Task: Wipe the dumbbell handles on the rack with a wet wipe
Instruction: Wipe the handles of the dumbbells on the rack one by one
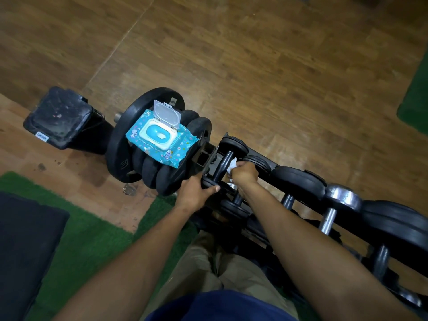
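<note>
Scene: person stands over a dumbbell rack [298,179] on a wood floor, seen from a head cam looking down.
Step in hand: wiping the end dumbbell's handle [223,165], first in the row nearest the rack's end post; looks like early in the job, w/ the rest of the row apparently not yet reached.
Right hand [244,173]: fingers clenched round a white wet wipe [232,165], pressing it against the dark handle just below the far head.
Left hand [194,193]: fingers curled over the near head [209,183] of the same dumbbell, apparently steadying it.
Where the handles are: on the rack, running from centre toward lower right, incl. a chrome handle [326,221] further along.
Next move, as judged: slide or twist the wipe along the full handle, then shift both hands one dumbbell to the right; needs the left hand to let go first.
Container: blue wipes pack [162,140], lid [168,113] flipped up, a wipe tuft showing in the opening; pack lies on stacked weight plates [148,165] just beside the rack's end.
Also in view: green turf mat [76,242], black pedestal [59,117].
</note>
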The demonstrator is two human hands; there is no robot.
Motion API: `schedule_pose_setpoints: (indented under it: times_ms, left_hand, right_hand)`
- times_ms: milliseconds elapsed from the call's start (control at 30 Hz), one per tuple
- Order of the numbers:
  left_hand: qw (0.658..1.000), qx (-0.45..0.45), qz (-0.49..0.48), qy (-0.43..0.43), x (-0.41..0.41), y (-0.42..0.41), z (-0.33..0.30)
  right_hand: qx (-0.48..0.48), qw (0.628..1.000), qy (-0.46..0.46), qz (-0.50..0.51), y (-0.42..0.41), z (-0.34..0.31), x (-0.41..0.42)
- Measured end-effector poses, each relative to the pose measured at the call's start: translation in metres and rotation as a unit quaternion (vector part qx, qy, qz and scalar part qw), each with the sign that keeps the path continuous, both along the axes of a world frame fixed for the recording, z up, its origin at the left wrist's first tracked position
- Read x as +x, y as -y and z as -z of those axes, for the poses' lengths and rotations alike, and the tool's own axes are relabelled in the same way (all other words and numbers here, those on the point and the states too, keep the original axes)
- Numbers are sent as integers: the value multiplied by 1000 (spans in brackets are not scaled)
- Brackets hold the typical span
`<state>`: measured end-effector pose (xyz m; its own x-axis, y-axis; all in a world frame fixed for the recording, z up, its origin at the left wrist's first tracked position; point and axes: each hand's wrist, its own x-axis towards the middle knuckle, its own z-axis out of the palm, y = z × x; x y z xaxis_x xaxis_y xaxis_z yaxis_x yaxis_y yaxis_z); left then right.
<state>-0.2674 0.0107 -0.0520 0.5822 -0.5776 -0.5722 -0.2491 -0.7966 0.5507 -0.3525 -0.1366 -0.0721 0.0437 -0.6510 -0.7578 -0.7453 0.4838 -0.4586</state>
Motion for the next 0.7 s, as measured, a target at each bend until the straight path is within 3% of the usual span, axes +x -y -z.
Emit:
schedule_pose_setpoints:
  times_ms: [233,333,467,700]
  left_hand:
    - [1000,-8,9,-1,2,2,0]
    - [1000,-5,15,-4,3,2,0]
    - [1000,-1,19,-11,5,2,-1]
    - [1000,-9,15,-4,3,3,-4]
  right_hand:
    - [93,993,51,47,-5,-5,7]
    - [154,987,47,10,-9,-4,5]
    - [149,987,58,20,-4,-7,6]
    - [121,984,9,-129,-10,-11,0]
